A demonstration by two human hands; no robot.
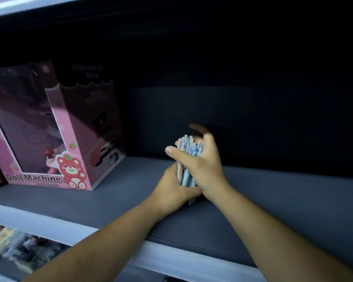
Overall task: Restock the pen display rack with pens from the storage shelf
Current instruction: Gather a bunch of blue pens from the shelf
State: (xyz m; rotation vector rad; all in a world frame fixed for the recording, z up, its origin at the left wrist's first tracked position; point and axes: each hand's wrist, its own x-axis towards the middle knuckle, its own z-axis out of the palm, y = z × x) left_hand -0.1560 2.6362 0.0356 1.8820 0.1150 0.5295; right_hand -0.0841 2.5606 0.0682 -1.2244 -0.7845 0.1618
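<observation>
On the dark storage shelf (pixel 283 200), well to the right of the pink Doll Machine box (pixel 55 139), I had the bundle of pens (pixel 189 149) standing upright between both hands. My left hand (pixel 171 192) was curled round the lower part of the bundle from the near side. My right hand (pixel 204 167) wrapped the middle, thumb laid across the front and fingers closed round the back. Both hands gripped the pens firmly, so neither was free. Whether the lower ends rested on the shelf or hung just above it, I could not tell. The display rack was nowhere in view.

The danger, as I judged it, lay in the looseness of the bundle. It was many slim, smooth barrels, blue and pale, with nothing I could see binding them but my fingers. If I eased either hand while lifting out, the inner pens could slide down through the grip. They might then scatter across the shelf or roll off its front edge.
</observation>
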